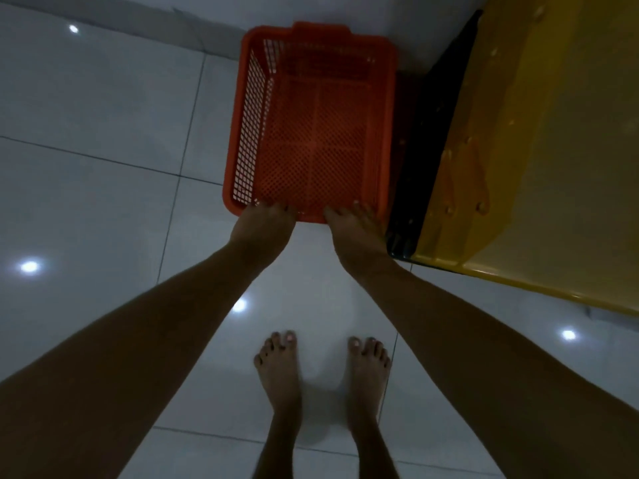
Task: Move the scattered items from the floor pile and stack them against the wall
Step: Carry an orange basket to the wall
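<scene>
An orange mesh basket stands on the white tiled floor, its far end with the handle against the wall. It holds nothing. My left hand grips the near rim at its left part, fingers curled over the edge. My right hand holds the near rim at its right part, fingers over the edge into the basket.
A yellow plastic container with a dark side stands close to the right of the basket. The wall runs along the top. My bare feet stand on the glossy tiles below the hands.
</scene>
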Demonstrator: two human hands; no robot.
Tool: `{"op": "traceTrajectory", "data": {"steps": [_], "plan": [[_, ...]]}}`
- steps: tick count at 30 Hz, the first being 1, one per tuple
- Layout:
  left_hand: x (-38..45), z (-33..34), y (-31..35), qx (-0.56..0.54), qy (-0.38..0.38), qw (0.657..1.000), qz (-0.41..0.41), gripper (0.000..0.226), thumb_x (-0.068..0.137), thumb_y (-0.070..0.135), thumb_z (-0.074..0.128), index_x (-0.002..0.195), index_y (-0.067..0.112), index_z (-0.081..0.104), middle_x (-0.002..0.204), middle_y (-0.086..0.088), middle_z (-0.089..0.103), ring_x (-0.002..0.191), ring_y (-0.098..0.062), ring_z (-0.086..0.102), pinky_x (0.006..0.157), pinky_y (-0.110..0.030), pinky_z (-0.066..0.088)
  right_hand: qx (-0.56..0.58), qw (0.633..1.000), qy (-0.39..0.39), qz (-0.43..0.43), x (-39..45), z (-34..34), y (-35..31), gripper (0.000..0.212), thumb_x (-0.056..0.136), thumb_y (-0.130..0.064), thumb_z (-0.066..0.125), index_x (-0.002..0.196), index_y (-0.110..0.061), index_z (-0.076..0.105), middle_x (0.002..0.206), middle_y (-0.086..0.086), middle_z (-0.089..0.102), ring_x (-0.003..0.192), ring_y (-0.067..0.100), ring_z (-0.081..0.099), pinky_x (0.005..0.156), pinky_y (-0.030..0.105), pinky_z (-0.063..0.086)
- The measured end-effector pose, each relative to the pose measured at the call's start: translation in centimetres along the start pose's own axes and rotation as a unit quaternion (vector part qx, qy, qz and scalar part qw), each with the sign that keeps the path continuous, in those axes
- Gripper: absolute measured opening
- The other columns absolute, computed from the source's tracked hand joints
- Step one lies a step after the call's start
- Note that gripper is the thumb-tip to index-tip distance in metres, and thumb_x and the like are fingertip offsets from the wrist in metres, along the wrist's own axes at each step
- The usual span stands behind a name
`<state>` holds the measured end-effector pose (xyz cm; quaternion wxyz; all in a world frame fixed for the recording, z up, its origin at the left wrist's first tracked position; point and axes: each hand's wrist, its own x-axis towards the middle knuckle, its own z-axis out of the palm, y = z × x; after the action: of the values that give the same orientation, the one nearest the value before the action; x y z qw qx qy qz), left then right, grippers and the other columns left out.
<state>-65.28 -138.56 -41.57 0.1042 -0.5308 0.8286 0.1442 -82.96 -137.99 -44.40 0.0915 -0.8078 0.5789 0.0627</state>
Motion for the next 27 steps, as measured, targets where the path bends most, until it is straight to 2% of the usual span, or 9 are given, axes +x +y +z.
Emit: {"op": "traceTrajectory", "data": {"steps": [3, 7, 10, 13, 16, 18, 21, 23, 27], "plan": [[1.0, 2.1, -0.1, -0.016, 0.008, 1.000, 0.002, 0.016, 0.083, -0.005, 0.058, 0.098, -0.004, 0.063, 0.084, -0.021, 0.066, 0.066, -0.034, 0.063, 0.055, -0.036, 0.052, -0.031, 0.999, 0.003, -0.017, 0.1, 2.4, 0.2, 0.025, 0.085, 0.000, 0.053, 0.101, -0.015, 0.065, 0.094, 0.010, 0.069, 0.098, 0.035, 0.064, 0.102, 0.049, 0.042], [2.6, 3.2, -0.4, -0.038, 0.033, 0.999, 0.010, 0.032, 0.083, -0.003, 0.047, 0.111, -0.005, 0.063, 0.102, -0.025, 0.066, 0.090, -0.042, 0.065, 0.081, -0.052, 0.055, -0.029, 0.999, 0.001, 0.015, 0.8, 3.4, 1.0, 0.028, 0.074, 0.001, 0.066, 0.097, -0.014, 0.065, 0.092, 0.012, 0.070, 0.097, 0.037, 0.065, 0.100, 0.049, 0.046], [3.6, 4.1, -0.8, -0.032, 0.045, 0.998, 0.030, 0.031, 0.084, -0.006, 0.052, 0.115, -0.005, 0.060, 0.110, -0.025, 0.064, 0.102, -0.044, 0.060, 0.091, -0.055, 0.049, -0.024, 0.999, 0.013, 0.031, 0.6, 3.6, 0.8, 0.024, 0.079, 0.004, 0.056, 0.093, -0.015, 0.063, 0.089, 0.009, 0.068, 0.090, 0.032, 0.065, 0.098, 0.044, 0.048], [4.2, 4.6, -0.1, -0.005, 0.002, 0.999, 0.034, 0.034, 0.093, 0.001, 0.045, 0.126, 0.000, 0.056, 0.126, -0.021, 0.059, 0.118, -0.040, 0.053, 0.104, -0.051, 0.039, 0.002, 0.999, -0.003, 0.044, 0.2, 4.3, 1.3, 0.025, 0.081, 0.004, 0.050, 0.097, -0.011, 0.063, 0.087, 0.013, 0.067, 0.088, 0.035, 0.065, 0.096, 0.046, 0.048], [5.0, 4.6, 0.5, -0.058, -0.040, 0.997, -0.041, 0.032, 0.100, 0.015, 0.041, 0.126, 0.006, 0.057, 0.129, -0.015, 0.058, 0.120, -0.034, 0.049, 0.103, -0.042, 0.038, 0.009, 0.997, -0.037, 0.063, 0.9, 4.4, 1.9, 0.023, 0.075, 0.006, 0.068, 0.092, -0.008, 0.065, 0.080, 0.016, 0.067, 0.084, 0.038, 0.065, 0.091, 0.050, 0.051], [5.6, 4.3, 0.9, -0.030, -0.065, 0.995, -0.070, 0.031, 0.097, 0.014, 0.047, 0.127, 0.011, 0.055, 0.132, -0.014, 0.055, 0.124, -0.037, 0.046, 0.102, -0.048, 0.040, 0.028, 0.993, -0.083, 0.079, 1.4, 4.5, 2.2, 0.028, 0.082, 0.002, 0.065, 0.108, -0.006, 0.063, 0.100, 0.025, 0.067, 0.106, 0.046, 0.060, 0.103, 0.055, 0.042], [6.0, 4.3, 0.3, -0.063, -0.108, 0.981, -0.146, 0.054, 0.095, 0.012, 0.051, 0.146, 0.017, 0.033, 0.152, -0.013, 0.031, 0.139, -0.046, 0.024, 0.109, -0.060, 0.031, 0.050, 0.975, -0.191, 0.098, 1.4, 4.7, 2.4, 0.057, 0.097, -0.014, 0.050, 0.148, -0.004, 0.029, 0.148, 0.028, 0.036, 0.142, 0.046, 0.021, 0.119, 0.054, 0.014], [5.2, 4.6, 0.0, -0.075, -0.126, 0.977, -0.155, 0.064, 0.095, 0.013, 0.053, 0.151, 0.021, 0.023, 0.157, -0.011, 0.020, 0.142, -0.046, 0.017, 0.109, -0.060, 0.030, 0.054, 0.970, -0.214, 0.105, 0.9, 4.4, 1.8, 0.069, 0.097, -0.018, 0.049, 0.154, -0.006, 0.012, 0.157, 0.024, 0.020, 0.147, 0.043, 0.008, 0.119, 0.055, 0.008], [2.7, 4.6, -0.3, -0.079, -0.149, 0.976, -0.135, 0.075, 0.092, 0.013, 0.056, 0.152, 0.025, 0.013, 0.160, -0.009, 0.012, 0.144, -0.040, 0.014, 0.107, -0.056, 0.033, 0.052, 0.966, -0.239, 0.083, -0.5, 3.4, 0.0, 0.081, 0.096, -0.024, 0.051, 0.155, -0.009, -0.002, 0.161, 0.021, 0.004, 0.148, 0.040, -0.002, 0.121, 0.052, 0.008]]}}
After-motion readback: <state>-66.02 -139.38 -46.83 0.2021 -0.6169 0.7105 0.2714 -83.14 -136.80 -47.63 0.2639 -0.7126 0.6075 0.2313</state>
